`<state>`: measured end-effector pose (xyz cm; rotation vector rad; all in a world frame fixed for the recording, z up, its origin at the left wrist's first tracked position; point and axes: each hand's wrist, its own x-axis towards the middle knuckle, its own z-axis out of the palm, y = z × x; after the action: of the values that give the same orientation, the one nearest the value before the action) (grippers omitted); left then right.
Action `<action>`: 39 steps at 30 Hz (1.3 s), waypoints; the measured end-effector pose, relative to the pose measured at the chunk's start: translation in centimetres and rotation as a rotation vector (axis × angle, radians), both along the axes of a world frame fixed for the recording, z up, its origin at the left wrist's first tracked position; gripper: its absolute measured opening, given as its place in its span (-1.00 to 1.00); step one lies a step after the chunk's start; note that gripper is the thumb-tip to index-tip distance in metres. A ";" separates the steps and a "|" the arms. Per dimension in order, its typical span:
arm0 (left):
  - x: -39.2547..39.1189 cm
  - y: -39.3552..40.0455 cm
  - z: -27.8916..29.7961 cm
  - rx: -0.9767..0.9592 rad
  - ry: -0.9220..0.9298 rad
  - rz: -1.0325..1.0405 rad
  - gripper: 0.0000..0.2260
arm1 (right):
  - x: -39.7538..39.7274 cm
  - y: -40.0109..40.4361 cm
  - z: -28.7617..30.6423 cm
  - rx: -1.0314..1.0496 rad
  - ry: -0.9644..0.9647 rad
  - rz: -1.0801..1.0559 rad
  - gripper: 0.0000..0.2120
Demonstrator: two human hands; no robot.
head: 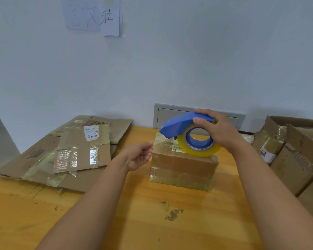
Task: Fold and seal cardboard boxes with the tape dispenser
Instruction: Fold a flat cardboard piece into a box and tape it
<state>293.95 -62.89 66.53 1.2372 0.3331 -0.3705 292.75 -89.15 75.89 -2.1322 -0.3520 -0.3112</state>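
Note:
A small closed cardboard box (182,167), wrapped in clear tape, stands on the wooden table (134,213) near its middle. My right hand (219,130) grips a blue tape dispenser (181,125) with a yellowish tape roll (202,150); the dispenser rests on the box's top, its nose at the far left corner. My left hand (140,156) hovers just left of the box, palm turned toward it, fingers relaxed and holding nothing. Whether its fingertips touch the box's edge I cannot tell.
Several flattened, taped cardboard sheets (76,152) lie stacked at the left of the table. Open, worn cardboard boxes (293,152) crowd the right edge. A white wall with a grey panel (159,114) rises right behind the table. Bare wood lies in front of the box.

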 end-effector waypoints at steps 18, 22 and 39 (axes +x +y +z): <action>-3.7 -3.6 1.0 0.685 -0.588 -0.122 -0.31 | -0.2 0.4 -0.3 0.016 -0.030 -0.036 -0.68; -3.9 -3.7 0.0 0.853 -0.684 -0.215 -0.20 | -0.4 0.6 -0.3 -0.009 -0.036 -0.055 -0.64; -1.2 -2.5 -0.8 1.246 -1.011 -0.268 -0.32 | -0.5 0.7 -0.2 -0.062 -0.011 -0.155 -0.57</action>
<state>292.73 -65.39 65.69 2.4999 -0.5978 0.3579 292.28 -88.40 75.72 -2.2245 -0.2052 -0.4065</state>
